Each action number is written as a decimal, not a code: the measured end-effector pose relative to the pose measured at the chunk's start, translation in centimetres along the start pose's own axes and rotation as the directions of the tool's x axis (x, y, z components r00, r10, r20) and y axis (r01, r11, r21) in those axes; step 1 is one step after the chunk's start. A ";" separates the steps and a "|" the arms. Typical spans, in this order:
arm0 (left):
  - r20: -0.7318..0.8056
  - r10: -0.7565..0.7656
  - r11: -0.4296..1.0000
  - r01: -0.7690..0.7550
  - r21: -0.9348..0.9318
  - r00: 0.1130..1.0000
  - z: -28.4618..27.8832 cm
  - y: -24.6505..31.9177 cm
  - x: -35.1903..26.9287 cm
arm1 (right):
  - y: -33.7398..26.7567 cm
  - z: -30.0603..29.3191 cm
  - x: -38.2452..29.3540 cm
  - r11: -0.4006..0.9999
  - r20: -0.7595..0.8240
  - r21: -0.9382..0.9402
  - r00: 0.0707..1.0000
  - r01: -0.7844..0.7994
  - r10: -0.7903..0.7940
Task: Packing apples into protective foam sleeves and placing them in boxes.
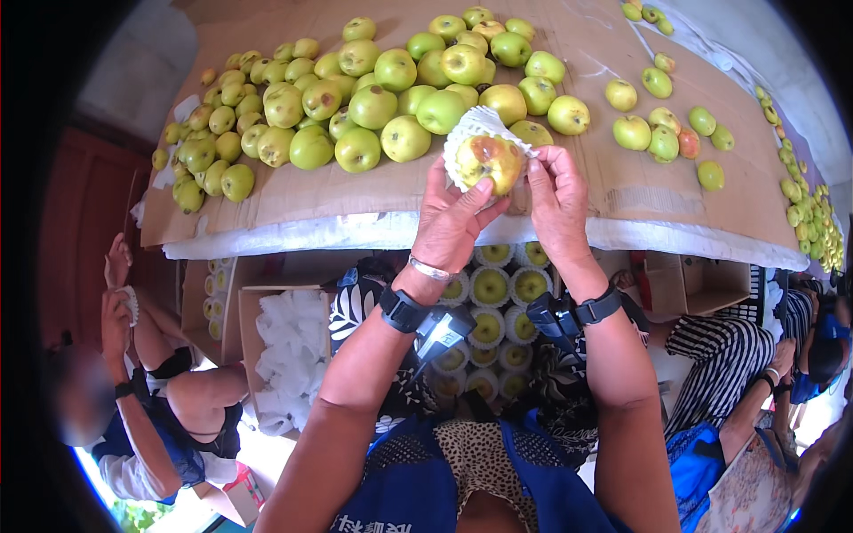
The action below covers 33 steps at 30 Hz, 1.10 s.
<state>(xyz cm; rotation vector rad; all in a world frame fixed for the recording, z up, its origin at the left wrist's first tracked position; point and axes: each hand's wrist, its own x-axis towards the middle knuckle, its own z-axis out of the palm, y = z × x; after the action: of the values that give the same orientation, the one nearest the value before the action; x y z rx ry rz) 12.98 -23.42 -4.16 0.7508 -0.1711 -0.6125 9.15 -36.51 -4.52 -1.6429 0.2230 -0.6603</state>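
Note:
A yellow-green apple with a reddish-brown patch sits partly inside a white foam net sleeve. My left hand holds the apple from below, its thumb on the fruit. At the sleeve's right edge, my right hand pinches the foam between thumb and fingers. Just beyond both hands, a large pile of green apples lies on a cardboard-covered table. Below the table edge, between my forearms, apples in foam nets stand in rows.
A box of white foam nets stands at the left, near a co-worker's hands. Loose apples lie on the table's right side. An open cardboard box is below them. Co-workers in striped trousers sit at the right.

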 end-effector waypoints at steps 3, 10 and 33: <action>-0.061 -0.019 0.996 0.013 -0.089 0.998 -0.4 0.1 0.3 | -0.1 0.4 -0.4 1.000 0.041 0.012 0.999 0.029 -0.029; -0.081 -0.032 0.995 0.024 -0.095 0.996 -0.8 0.2 0.4 | -0.2 0.7 -1.2 0.994 0.094 0.072 0.992 0.076 -0.083; 0.107 0.546 0.546 -0.450 0.707 0.831 0.6 0.7 0.9 | -1.4 1.1 -0.8 0.854 0.208 0.500 0.977 -0.144 0.043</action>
<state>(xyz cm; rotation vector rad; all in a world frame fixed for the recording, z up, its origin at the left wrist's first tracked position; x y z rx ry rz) 13.83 -23.91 -3.35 1.4315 -0.5113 0.1023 8.76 -34.95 -3.41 -1.1571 -0.0171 -0.4333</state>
